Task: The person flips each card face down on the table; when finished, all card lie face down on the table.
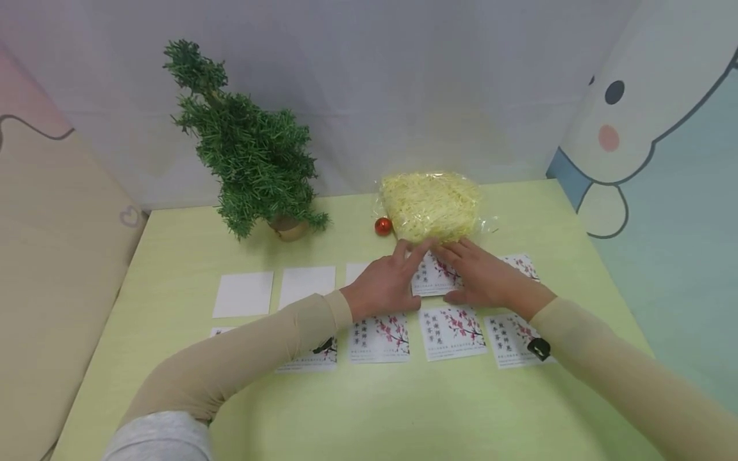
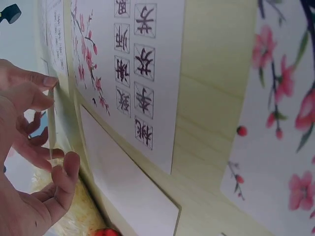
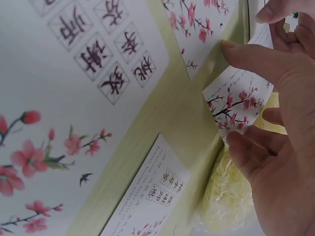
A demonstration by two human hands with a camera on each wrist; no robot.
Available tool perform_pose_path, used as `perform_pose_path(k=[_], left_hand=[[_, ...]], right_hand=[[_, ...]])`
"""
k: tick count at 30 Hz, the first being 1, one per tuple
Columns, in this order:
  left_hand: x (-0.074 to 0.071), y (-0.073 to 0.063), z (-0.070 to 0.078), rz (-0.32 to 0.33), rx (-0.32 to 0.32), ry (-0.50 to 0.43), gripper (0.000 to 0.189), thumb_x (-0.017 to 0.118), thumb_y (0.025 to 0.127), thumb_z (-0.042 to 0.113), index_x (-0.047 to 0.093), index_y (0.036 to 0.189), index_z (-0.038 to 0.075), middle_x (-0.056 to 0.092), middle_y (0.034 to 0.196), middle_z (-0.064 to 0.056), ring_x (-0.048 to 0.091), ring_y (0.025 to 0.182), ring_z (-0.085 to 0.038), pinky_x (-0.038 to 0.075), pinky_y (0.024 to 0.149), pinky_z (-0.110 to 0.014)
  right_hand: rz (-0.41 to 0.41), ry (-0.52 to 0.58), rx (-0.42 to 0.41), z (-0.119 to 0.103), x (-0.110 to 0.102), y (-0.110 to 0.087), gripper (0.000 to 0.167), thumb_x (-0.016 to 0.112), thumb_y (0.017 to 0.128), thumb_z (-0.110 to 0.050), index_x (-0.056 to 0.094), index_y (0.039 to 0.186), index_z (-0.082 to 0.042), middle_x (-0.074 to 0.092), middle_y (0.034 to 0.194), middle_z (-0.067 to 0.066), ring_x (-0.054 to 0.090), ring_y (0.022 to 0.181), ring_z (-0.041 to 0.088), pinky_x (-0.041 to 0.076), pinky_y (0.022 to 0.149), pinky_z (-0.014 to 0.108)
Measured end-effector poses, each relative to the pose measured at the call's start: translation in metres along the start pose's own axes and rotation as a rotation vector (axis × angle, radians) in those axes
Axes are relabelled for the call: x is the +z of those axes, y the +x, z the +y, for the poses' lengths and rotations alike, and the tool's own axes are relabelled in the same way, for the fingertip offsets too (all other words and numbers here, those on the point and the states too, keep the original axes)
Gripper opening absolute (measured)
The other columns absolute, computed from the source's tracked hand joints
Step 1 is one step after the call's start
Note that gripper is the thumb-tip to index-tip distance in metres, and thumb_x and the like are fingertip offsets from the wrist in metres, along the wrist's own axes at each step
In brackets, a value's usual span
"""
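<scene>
A white card point(image 1: 429, 278) printed with pink blossoms and dark characters lies between my two hands in the far row, just in front of the bag. The right wrist view shows this card point(image 3: 243, 91) tilted up and slightly bent. My left hand point(image 1: 383, 288) holds its left side, the thumb at the near edge and fingers at the far edge. My right hand point(image 1: 487, 272) holds its right side, with its thumb point(image 3: 238, 54) and fingertips at opposite edges. In the left wrist view, the card appears nearly edge-on.
Several matching printed cards point(image 1: 452, 333) form a near row. Plain white cards point(image 1: 243, 294) lie to the left in the far row, and a printed card point(image 1: 521, 264) to the right. Behind stand a small green tree point(image 1: 254, 153), a red ball point(image 1: 383, 226) and a clear bag of yellow shreds point(image 1: 432, 205).
</scene>
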State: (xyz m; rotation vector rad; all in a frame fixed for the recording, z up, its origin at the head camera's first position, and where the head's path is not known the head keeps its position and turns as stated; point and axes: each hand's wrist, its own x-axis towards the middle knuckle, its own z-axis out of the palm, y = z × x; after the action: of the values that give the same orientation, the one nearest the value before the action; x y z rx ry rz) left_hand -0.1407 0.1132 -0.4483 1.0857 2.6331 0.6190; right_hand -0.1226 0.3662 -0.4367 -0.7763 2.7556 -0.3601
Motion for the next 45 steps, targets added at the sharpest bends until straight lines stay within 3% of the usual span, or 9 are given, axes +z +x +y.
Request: perform_pose_path(k=[7,12,16,19,21,32,37,41,45], left_hand=[[0.007,-0.007,0.002,0.086,0.036,-0.091,0.122,0.089,0.092,0.037,0.001,0.176,0.033,0.037,0.164,-0.014,0.063,0.075,-0.017,0.054,0.061,-0.027],[0.011,-0.008,0.002,0.115,0.028,-0.193,0.125,0.089,0.094,0.037,-0.005,0.177,0.035,0.044,0.164,-0.009,0.067,0.085,-0.017,0.057,0.071,-0.03],[0.015,-0.005,0.005,0.103,0.05,-0.213,0.13,0.09,0.093,0.035,-0.01,0.177,0.037,0.04,0.174,-0.007,0.065,0.134,-0.023,0.058,0.106,-0.038],[0.018,0.001,0.007,0.107,0.081,-0.206,0.132,0.091,0.092,0.031,-0.01,0.177,0.032,0.023,0.184,-0.003,0.037,0.164,-0.024,0.038,0.13,-0.04],[0.02,0.004,0.008,0.12,0.102,-0.207,0.13,0.091,0.093,0.03,-0.007,0.178,0.027,0.019,0.185,-0.001,0.029,0.168,-0.024,0.03,0.134,-0.04],[0.024,0.015,0.013,0.161,0.155,-0.207,0.119,0.087,0.097,0.032,0.0,0.178,0.023,0.018,0.185,-0.002,0.024,0.17,-0.022,0.025,0.135,-0.038],[0.026,0.016,0.014,0.135,0.147,-0.219,0.123,0.088,0.096,0.035,-0.005,0.178,0.028,0.018,0.184,-0.004,0.039,0.163,-0.026,0.043,0.127,-0.041],[0.026,0.016,0.015,0.103,0.121,-0.254,0.128,0.088,0.094,0.033,-0.01,0.176,0.038,0.023,0.181,-0.01,0.061,0.139,-0.029,0.059,0.109,-0.04],[0.026,0.017,0.015,0.086,0.111,-0.269,0.132,0.089,0.092,0.031,-0.013,0.174,0.043,0.028,0.178,-0.012,0.059,0.142,-0.03,0.056,0.112,-0.042]], right_hand=[[-0.022,0.073,0.042,-0.003,-0.004,-0.003,0.113,0.093,0.089,-0.031,0.024,0.177,-0.013,0.041,0.171,0.02,0.042,0.158,0.042,0.04,0.127,0.06],[-0.024,0.18,0.071,-0.006,-0.007,-0.004,0.107,0.094,0.088,-0.028,0.03,0.172,-0.009,0.047,0.164,0.018,0.053,0.148,0.039,0.048,0.121,0.057],[0.011,0.331,0.073,-0.003,-0.006,-0.005,0.103,0.094,0.086,-0.018,0.031,0.167,-0.007,0.048,0.158,0.018,0.062,0.136,0.036,0.056,0.112,0.053],[0.032,0.457,0.053,-0.001,-0.004,-0.004,0.101,0.092,0.084,-0.01,0.032,0.165,-0.004,0.046,0.158,0.02,0.062,0.137,0.039,0.055,0.114,0.053],[0.037,0.537,0.046,0.0,-0.002,-0.003,0.101,0.092,0.083,-0.007,0.032,0.165,-0.002,0.046,0.159,0.022,0.062,0.139,0.042,0.053,0.116,0.053],[0.013,0.692,0.092,-0.002,-0.003,-0.006,0.106,0.091,0.086,-0.007,0.026,0.17,-0.003,0.042,0.168,0.026,0.056,0.147,0.048,0.048,0.12,0.057],[0.007,0.65,0.13,-0.001,-0.006,-0.011,0.114,0.096,0.086,-0.022,0.023,0.172,-0.007,0.042,0.17,0.025,0.057,0.147,0.047,0.048,0.12,0.058],[0.038,0.666,0.128,0.002,-0.009,-0.018,0.118,0.099,0.083,-0.029,0.023,0.172,-0.016,0.046,0.166,0.02,0.058,0.145,0.043,0.05,0.119,0.058],[0.07,0.68,0.091,0.006,-0.014,-0.022,0.115,0.1,0.082,-0.027,0.026,0.17,-0.02,0.044,0.167,0.013,0.056,0.145,0.041,0.053,0.115,0.058]])
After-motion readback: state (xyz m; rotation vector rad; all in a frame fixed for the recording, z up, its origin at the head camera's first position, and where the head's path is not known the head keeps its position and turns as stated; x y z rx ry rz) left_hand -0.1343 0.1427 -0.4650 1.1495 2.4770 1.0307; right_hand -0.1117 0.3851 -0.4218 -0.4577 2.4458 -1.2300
